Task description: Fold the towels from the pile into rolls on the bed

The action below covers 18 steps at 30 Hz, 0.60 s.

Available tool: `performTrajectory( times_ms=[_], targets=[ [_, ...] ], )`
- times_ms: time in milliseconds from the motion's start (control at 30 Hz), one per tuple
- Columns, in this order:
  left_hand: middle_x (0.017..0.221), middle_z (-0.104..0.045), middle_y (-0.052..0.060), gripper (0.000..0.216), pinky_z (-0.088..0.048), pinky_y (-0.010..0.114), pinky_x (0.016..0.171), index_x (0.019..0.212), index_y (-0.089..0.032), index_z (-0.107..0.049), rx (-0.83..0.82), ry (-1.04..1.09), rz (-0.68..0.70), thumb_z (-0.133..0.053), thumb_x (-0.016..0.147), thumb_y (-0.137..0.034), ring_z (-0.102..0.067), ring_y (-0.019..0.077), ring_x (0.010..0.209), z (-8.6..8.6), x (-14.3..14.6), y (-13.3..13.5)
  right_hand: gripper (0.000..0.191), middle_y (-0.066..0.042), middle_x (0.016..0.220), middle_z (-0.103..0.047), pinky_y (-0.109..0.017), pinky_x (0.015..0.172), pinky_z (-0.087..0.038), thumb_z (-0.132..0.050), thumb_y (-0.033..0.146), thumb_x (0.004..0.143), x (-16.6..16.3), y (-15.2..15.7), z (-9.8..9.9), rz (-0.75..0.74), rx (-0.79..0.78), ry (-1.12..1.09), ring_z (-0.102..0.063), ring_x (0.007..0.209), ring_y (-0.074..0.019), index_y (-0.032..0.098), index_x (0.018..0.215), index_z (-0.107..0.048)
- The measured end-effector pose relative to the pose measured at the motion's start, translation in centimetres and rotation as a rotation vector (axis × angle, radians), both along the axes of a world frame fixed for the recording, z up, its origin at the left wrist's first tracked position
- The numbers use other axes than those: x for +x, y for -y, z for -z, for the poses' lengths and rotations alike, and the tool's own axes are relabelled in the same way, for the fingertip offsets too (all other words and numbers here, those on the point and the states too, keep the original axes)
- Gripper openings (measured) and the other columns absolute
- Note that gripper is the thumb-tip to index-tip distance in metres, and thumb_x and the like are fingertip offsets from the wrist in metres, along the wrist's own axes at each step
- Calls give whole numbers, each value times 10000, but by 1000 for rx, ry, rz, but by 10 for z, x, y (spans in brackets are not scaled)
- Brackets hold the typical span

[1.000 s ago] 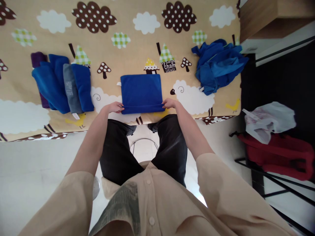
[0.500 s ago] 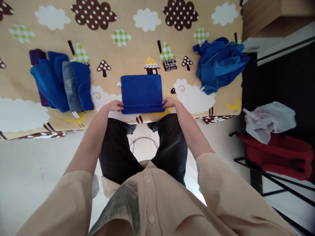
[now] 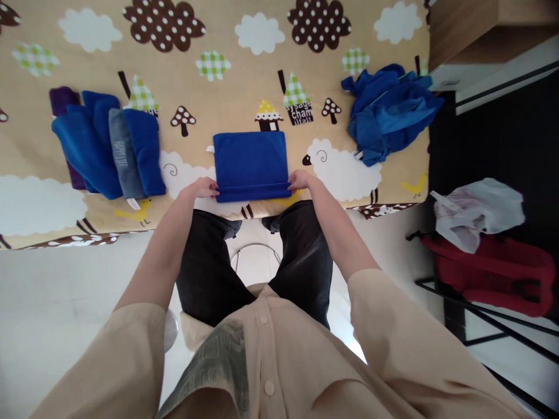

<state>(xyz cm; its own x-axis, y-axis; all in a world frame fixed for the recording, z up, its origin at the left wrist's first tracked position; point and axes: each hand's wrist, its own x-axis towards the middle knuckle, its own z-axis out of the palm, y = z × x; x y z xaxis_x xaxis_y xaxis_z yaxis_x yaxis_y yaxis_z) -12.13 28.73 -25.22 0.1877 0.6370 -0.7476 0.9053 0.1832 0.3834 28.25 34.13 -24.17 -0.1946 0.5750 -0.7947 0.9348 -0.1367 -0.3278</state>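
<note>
A blue towel (image 3: 251, 157) lies flat on the patterned bedspread right in front of me, its near edge turned up into a narrow folded strip. My left hand (image 3: 205, 187) pinches the left end of that strip. At the opposite end, the fingers of my right hand (image 3: 300, 180) are closed on the strip's right corner. A small white tag sticks out from the towel's left side.
Several rolled towels (image 3: 142, 151), blue, grey and purple, lie side by side at the left. A rumpled heap of blue cloth (image 3: 388, 116) sits at the right. Beyond the edge are a wooden cabinet (image 3: 463, 35), a plastic bag (image 3: 484, 209) and a red bag (image 3: 502, 267).
Almost nothing differs. Both hands stay on the towel's folded near edge, and the whole view has shifted very slightly.
</note>
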Motion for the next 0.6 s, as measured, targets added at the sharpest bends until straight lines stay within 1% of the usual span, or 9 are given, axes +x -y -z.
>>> performTrajectory(
  times_ms=[100,167,233,300,400,467,533,600],
  targets=[
    [905,-776,57,374,-531,272,841,1090,-196,-720,44,-54,2,-704,771,-390,-728,222,867,0,1,2,281,-86,855,-781,-263,785,-590,-817,107,788,0,-1,0,-79,53,74,-748,831,-206,125,1063,-765],
    [999,-767,88,384,-527,282,847,1115,-188,-708,125,-112,20,-702,796,-401,-720,236,927,-1,3,5,261,-105,936,-780,-261,791,-570,-764,81,812,-3,1,-1,-136,154,148,-739,884,-213,133,1067,-758],
    [1039,-756,99,349,-523,289,863,1095,-187,-718,189,-141,67,-685,815,-393,-709,248,980,-5,6,8,262,-127,1035,-770,-268,811,-551,-717,73,826,-7,4,-4,-209,262,185,-724,940,-225,139,1077,-750],
    [1030,-756,93,306,-523,288,871,1066,-184,-734,196,-107,152,-656,830,-363,-706,239,971,-9,10,13,260,-125,1084,-761,-262,823,-533,-684,69,827,-13,10,-9,-287,326,155,-709,964,-224,149,1067,-746],
    [1051,-761,86,317,-524,273,892,1084,-177,-746,189,-29,268,-635,815,-301,-704,212,959,-14,15,17,277,-90,1080,-761,-237,811,-515,-656,67,825,-20,20,-17,-381,355,51,-695,954,-202,169,1067,-742],
    [1150,-749,92,363,-508,273,963,1132,-178,-743,238,-19,315,-620,806,-283,-694,214,1043,-15,18,19,303,-78,1103,-760,-234,831,-510,-665,75,820,-24,26,-21,-451,362,-3,-692,980,-201,175,1096,-740],
    [1269,-715,106,413,-473,285,1047,1186,-178,-734,285,-33,359,-604,808,-284,-665,231,1164,-13,19,18,361,-85,1164,-750,-250,876,-509,-702,99,814,-25,29,-23,-532,351,-26,-688,1039,-217,176,1166,-728],
    [1337,-688,114,470,-440,297,1100,1241,-182,-719,279,-50,399,-612,797,-292,-633,247,1246,-11,19,17,450,-104,1236,-725,-272,918,-510,-752,137,803,-26,30,-23,-600,321,-18,-680,1103,-240,175,1249,-700]
  ],
)
